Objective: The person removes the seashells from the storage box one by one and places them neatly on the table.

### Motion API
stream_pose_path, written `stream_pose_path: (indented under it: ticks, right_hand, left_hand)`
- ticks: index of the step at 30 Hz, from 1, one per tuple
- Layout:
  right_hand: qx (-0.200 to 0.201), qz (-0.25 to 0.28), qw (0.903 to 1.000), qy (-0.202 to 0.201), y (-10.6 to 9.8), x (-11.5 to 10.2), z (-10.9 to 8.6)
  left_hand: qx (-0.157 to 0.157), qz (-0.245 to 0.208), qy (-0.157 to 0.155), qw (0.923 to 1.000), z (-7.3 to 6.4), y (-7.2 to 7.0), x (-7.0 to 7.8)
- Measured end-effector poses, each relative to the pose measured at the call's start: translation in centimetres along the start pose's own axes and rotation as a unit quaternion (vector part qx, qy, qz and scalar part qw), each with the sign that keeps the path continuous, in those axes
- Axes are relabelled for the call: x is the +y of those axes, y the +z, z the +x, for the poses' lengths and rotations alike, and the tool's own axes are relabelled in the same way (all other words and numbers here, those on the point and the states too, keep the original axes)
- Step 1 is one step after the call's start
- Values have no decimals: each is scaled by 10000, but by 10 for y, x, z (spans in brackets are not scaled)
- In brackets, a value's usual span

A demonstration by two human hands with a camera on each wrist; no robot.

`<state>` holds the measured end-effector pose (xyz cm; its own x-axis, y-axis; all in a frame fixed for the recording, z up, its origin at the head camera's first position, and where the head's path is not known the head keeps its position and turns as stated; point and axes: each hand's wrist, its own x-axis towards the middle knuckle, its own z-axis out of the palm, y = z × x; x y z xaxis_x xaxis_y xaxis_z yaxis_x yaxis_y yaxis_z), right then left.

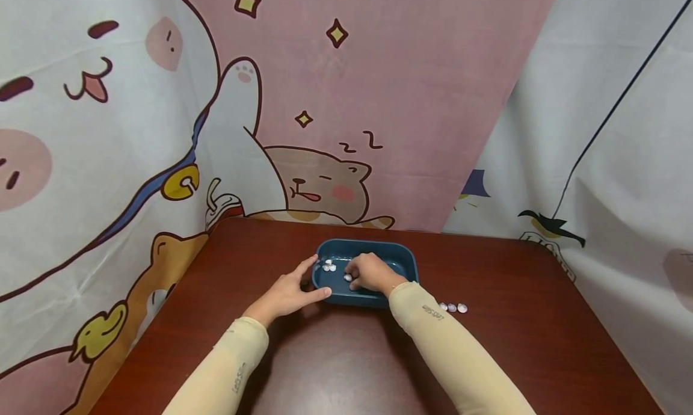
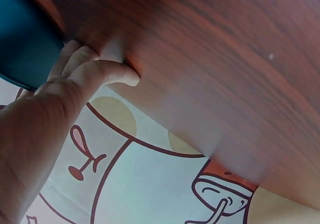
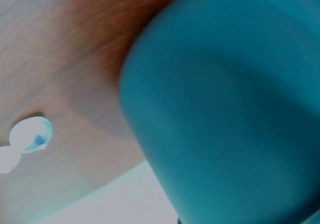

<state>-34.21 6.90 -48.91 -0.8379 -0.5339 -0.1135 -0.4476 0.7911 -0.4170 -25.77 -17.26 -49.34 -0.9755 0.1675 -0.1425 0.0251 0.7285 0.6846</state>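
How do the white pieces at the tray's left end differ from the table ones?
The tray pieces lie inside the blue tray; the table pieces sit outside, on the tabletop. Tray pieces form a clump; visible table pieces make a row. Both are small, pale.

My head camera looks forward and down across the tabletop [image 1: 325,367] to its far edge. My left wrist's, close behind my left hand [image 2: 60,96], faces the far left corner, upside down. My right wrist's sits near the right end of the blue tray [image 3: 215,108] and shares with my head the white pieces [image 3: 31,135] beside it; all three catch that tray
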Motion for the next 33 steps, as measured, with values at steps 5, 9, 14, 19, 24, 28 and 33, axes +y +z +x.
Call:
stream_pose_path:
  ticks: [5, 9, 14, 19, 24, 28, 33]
  right_hand:
    - [60, 134, 9999, 0, 2, 3, 1]
    - [91, 198, 9997, -87, 5, 5, 3]
    - [29, 210, 9996, -199, 3, 5, 2]
    - [95, 132, 9996, -227, 2, 6, 1]
    - [182, -131, 9993, -306, 2, 6, 0]
    - [132, -281, 9987, -395, 2, 6, -2]
    - [113, -123, 9992, -352, 2, 7, -2]
  left_hand:
    - [2, -15, 17, 10000, -1, 0, 0]
    - [-20, -25, 32, 10000, -1, 1, 0]
    - [-7, -46, 74, 10000, 1, 2, 0]
    - [27, 6, 150, 9999, 0, 1, 1]
    - [49, 71, 105, 9999, -1, 0, 2]
    - [45, 106, 82, 9999, -1, 0, 1]
    - [58, 104, 89, 9999, -2, 1, 0]
